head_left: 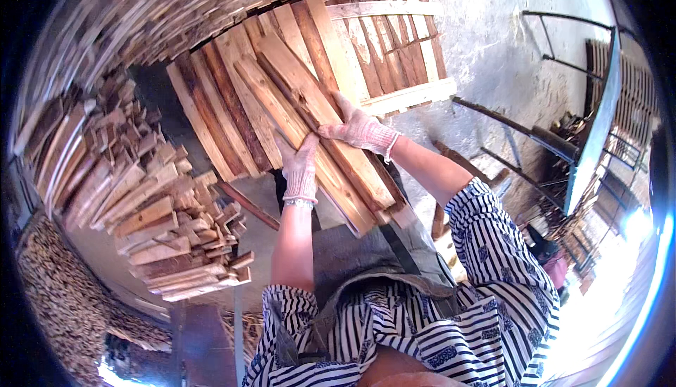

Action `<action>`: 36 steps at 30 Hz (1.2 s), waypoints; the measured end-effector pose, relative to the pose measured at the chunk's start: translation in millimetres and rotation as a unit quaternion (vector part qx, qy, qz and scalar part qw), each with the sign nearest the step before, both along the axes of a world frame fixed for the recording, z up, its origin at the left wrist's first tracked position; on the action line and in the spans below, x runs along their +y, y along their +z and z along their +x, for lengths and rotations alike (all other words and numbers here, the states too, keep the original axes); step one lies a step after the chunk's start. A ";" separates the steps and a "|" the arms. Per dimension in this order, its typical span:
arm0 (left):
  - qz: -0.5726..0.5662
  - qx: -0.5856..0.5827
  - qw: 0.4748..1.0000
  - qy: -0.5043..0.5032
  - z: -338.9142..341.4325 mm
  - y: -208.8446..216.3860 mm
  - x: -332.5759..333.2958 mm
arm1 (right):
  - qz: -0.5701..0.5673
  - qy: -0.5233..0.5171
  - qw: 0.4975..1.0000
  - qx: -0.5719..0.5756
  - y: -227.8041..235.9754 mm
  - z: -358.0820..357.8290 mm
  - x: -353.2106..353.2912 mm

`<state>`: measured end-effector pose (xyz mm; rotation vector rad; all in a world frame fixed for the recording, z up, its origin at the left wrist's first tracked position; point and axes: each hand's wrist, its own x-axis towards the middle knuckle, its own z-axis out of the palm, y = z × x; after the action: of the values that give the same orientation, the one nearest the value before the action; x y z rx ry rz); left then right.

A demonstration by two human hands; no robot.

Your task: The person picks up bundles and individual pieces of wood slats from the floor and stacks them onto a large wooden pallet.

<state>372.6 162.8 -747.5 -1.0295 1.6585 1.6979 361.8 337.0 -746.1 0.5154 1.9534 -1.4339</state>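
Observation:
Both of my hands wear pale knit gloves and are closed on a small bundle of wooden boards [303, 84], which slants from upper left down toward my lap. My left hand [300, 167] grips the bundle's left edge near its middle. From the other side, my right hand [359, 130] clasps the right edge, its thumb lying over the top. The lower ends of the boards reach over the grey apron [338, 246] on my lap. Beneath their upper part lies a row of planks [225, 84], some with dark bark edges. Fingers under the bundle are hidden.
A heap of split wood pieces [162, 225] stands at the left. More stacked wood [176, 14] lines the far side, blurred. Beyond my right hand is a slatted wooden panel [394, 42]. A metal frame [595, 119] stands at the right over wood scraps.

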 end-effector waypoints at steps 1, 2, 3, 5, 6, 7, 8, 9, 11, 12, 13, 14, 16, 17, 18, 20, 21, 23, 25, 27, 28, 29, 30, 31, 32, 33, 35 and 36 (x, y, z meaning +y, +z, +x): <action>-0.060 0.042 0.996 -0.049 -15.8 -19.0 6.1 | 0.065 0.019 0.997 0.031 -9.9 -10.0 3.9; -0.119 0.044 0.987 -0.100 -30.9 -41.5 12.4 | 0.124 0.036 0.989 0.071 -22.6 -18.0 9.7; -0.181 0.024 0.971 -0.151 -44.7 -65.3 17.6 | 0.164 0.060 0.984 0.035 -37.5 -27.0 15.0; -0.230 0.012 0.950 -0.213 -63.7 -111.9 27.7 | 0.235 0.074 0.969 -0.005 -71.4 -39.1 24.7; -0.247 0.025 0.941 -0.232 -73.6 -135.4 32.7 | 0.255 0.080 0.963 -0.040 -90.6 -43.2 28.0; -0.277 -0.018 0.924 -0.262 -78.9 -157.9 42.4 | 0.301 0.071 0.950 -0.032 -110.3 -46.2 29.3; -0.308 -0.075 0.903 -0.290 -81.6 -176.2 50.3 | 0.325 0.067 0.941 -0.061 -131.3 -49.3 30.4; -0.337 -0.132 0.877 -0.316 -83.3 -189.5 55.9 | 0.329 0.038 0.942 -0.054 -148.5 -49.3 28.0; -0.402 -0.159 0.838 -0.333 -84.7 -202.9 63.3 | 0.377 0.014 0.924 -0.062 -175.9 -47.0 25.0; -0.420 -0.170 0.822 -0.344 -83.6 -204.0 66.3 | 0.364 0.000 0.928 -0.083 -185.3 -46.0 27.8; -0.417 -0.158 0.827 -0.342 -83.6 -200.6 66.5 | 0.338 -0.016 0.938 -0.075 -187.3 -42.7 29.9; -0.409 -0.156 0.840 -0.322 -83.0 -195.8 68.0 | 0.321 -0.042 0.945 -0.043 -187.5 -42.1 38.8; -0.369 -0.114 0.879 -0.279 -83.7 -183.0 70.8 | 0.193 -0.098 0.973 -0.079 -178.3 -42.6 66.1; -0.376 -0.083 0.886 -0.259 -84.4 -178.4 74.3 | 0.135 -0.122 0.982 -0.046 -170.7 -43.5 84.7; -0.323 -0.031 0.921 -0.216 -84.1 -172.9 77.8 | 0.089 -0.158 0.983 -0.013 -164.0 -47.9 106.7; -0.439 -0.029 0.834 -0.334 -83.3 -171.9 89.9 | 0.094 -0.153 0.984 -0.013 -159.0 -55.4 147.5; -0.456 -0.048 0.822 -0.338 -83.1 -175.4 97.1 | 0.082 -0.168 0.982 -0.005 -163.9 -60.0 163.9; -0.447 -0.124 0.809 -0.362 -82.6 -186.6 108.3 | 0.084 -0.150 0.984 -0.036 -188.1 -69.4 184.9; -0.508 -0.070 0.766 -0.388 -78.5 -197.7 110.7 | 0.071 -0.127 0.989 -0.026 -221.0 -69.0 181.0; -0.478 -0.078 0.795 -0.364 -73.4 -207.7 106.4 | 0.066 -0.078 0.992 -0.080 -249.3 -61.6 156.5; -0.483 -0.068 0.784 -0.383 -70.8 -211.8 102.5 | 0.053 -0.100 0.993 -0.021 -258.8 -57.6 141.5; -0.485 -0.064 0.772 -0.407 -67.9 -215.3 99.0 | 0.097 -0.123 0.987 -0.028 -264.6 -56.7 130.4; -0.489 -0.040 0.770 -0.408 -67.5 -217.6 95.7 | 0.210 -0.090 0.973 -0.010 -266.2 -55.9 118.6; -0.494 -0.006 0.772 -0.401 -67.6 -219.2 93.3 | 0.226 -0.051 0.973 0.017 -263.0 -58.6 114.5; -0.492 -0.009 0.778 -0.390 -69.0 -218.6 90.6 | 0.311 -0.030 0.947 0.072 -256.1 -61.5 111.1; -0.476 -0.052 0.790 -0.384 -70.1 -218.2 88.9 | 0.298 0.007 0.948 0.110 -247.0 -65.9 116.1; -0.454 -0.067 0.811 -0.364 -73.7 -214.8 86.7 | 0.226 -0.008 0.973 0.057 -227.1 -78.1 134.5; -0.433 -0.082 0.824 -0.357 -75.0 -212.3 86.2 | 0.134 -0.025 0.989 0.064 -218.2 -84.4 146.6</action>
<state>297.7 249.0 -959.8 -0.6920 2.3356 0.3248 277.5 483.6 -964.3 0.6092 2.2671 -1.2664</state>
